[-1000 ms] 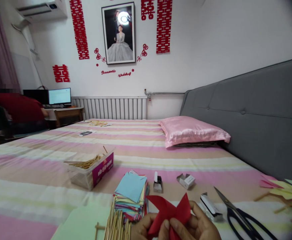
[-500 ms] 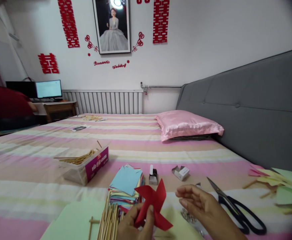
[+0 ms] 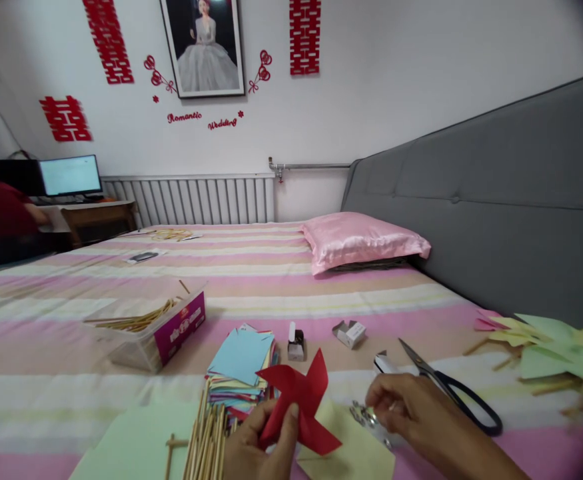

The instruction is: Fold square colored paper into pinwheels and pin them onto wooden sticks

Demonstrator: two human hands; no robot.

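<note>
A folded red paper pinwheel (image 3: 305, 393) is pinched at its centre by my left hand (image 3: 266, 437), thumb in front and fingers behind. My right hand (image 3: 411, 410) is at a small pile of shiny metal pins (image 3: 364, 415), its fingers curled together. Whatever its fingertips have between them is hidden. Under the pins and pinwheel lies a pale yellow paper sheet (image 3: 356, 457). Black-handled scissors (image 3: 451, 387) rest just beyond my right hand, partly covered by it. To the left of the pinwheel is a stack of coloured paper squares (image 3: 244, 357), light blue on top.
Wooden sticks (image 3: 206, 433) lie beside pale green paper (image 3: 136, 440). A clear plastic box (image 3: 136, 353) holds more sticks. Small opened boxes (image 3: 296, 343) stand behind the pinwheel. Finished paper pinwheels (image 3: 556, 347) lie at the right. A pink pillow (image 3: 366, 243) is farther back; a person in red sits far left.
My right hand has moved down to the metal pins, and its fingers have curled in. My left hand still holds the pinwheel. The whole view has shifted slightly.
</note>
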